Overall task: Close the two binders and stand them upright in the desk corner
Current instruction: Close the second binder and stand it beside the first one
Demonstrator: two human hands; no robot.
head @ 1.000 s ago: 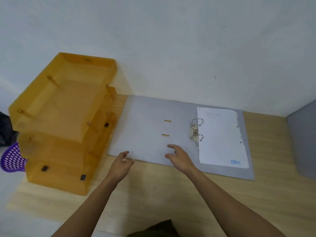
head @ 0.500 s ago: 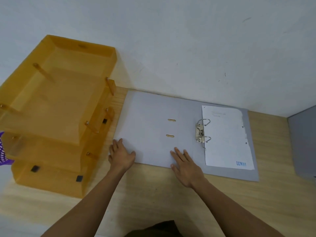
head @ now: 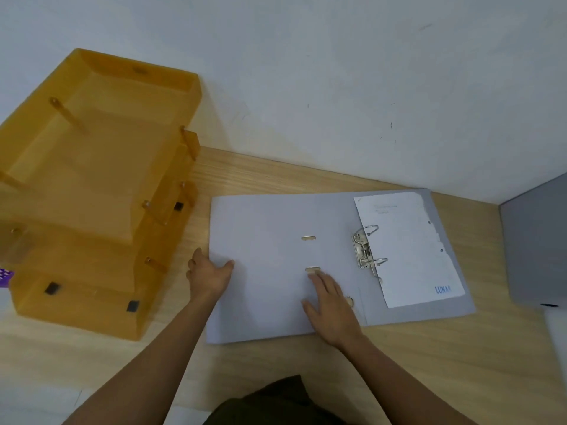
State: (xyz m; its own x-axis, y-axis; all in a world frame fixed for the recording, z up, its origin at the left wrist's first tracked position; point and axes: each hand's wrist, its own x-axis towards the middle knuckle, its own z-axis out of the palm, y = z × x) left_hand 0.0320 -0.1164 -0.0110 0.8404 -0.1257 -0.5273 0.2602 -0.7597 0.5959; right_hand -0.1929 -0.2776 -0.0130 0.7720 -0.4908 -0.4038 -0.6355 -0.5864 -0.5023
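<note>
A grey lever-arch binder (head: 270, 240) lies wide open and flat on the wooden desk (head: 429, 357). Its metal ring mechanism (head: 366, 250) is near the spine, with white paper (head: 408, 250) on the right half. My left hand (head: 208, 274) holds the left edge of the front cover, thumb on top and fingers under the edge. My right hand (head: 331, 308) lies flat on the inside of the cover, fingers spread, close to the lower slot. A second grey binder (head: 537, 246) stands at the right edge of the view, partly cut off.
A stacked orange translucent paper tray (head: 92, 194) stands on the left of the desk, close to the binder's left edge. The white wall (head: 306, 87) runs along the back. A purple basket (head: 4, 277) peeks in at far left.
The binder has slid toward me, away from the wall. My left hand went from lying flat at the cover's corner to gripping its left edge. My right hand moved further onto the cover.
</note>
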